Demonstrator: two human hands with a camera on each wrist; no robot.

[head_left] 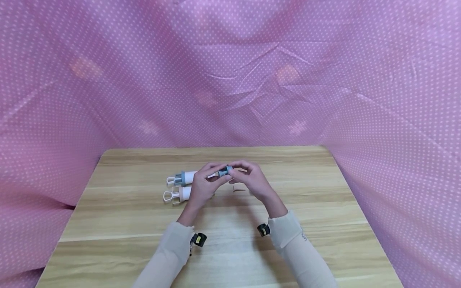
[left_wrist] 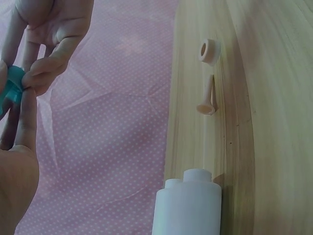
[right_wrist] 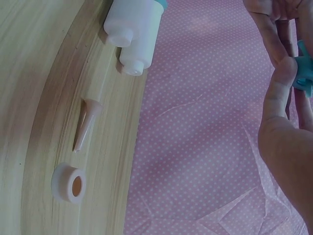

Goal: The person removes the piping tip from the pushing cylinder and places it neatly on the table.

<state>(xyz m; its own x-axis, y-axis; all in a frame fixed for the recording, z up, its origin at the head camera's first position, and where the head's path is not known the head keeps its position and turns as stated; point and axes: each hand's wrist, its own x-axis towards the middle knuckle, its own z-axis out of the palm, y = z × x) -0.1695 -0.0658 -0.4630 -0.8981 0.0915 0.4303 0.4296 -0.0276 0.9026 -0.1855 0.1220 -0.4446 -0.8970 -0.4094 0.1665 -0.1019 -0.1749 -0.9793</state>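
Observation:
Both hands meet above the far half of the table, around a small teal plastic ring piece (head_left: 225, 171). From one side my left hand (head_left: 205, 187) pinches it between thumb and fingers. The thumb and fingers of my right hand (head_left: 250, 181) hold it from the other side. In the left wrist view a round band of this teal piece (left_wrist: 14, 81) shows; fingers cover much of the rest. Below the hands, a beige funnel-shaped nozzle (right_wrist: 88, 122) and a beige ring cap (right_wrist: 68, 183) lie apart on the table.
Two white plunger syringes lie side by side on the left, one with a teal collar (head_left: 183, 178), one with a beige collar (head_left: 181, 194). My left hand partly hides them in the head view. Pink dotted cloth (head_left: 230, 100) hangs around the wooden table (head_left: 306, 248).

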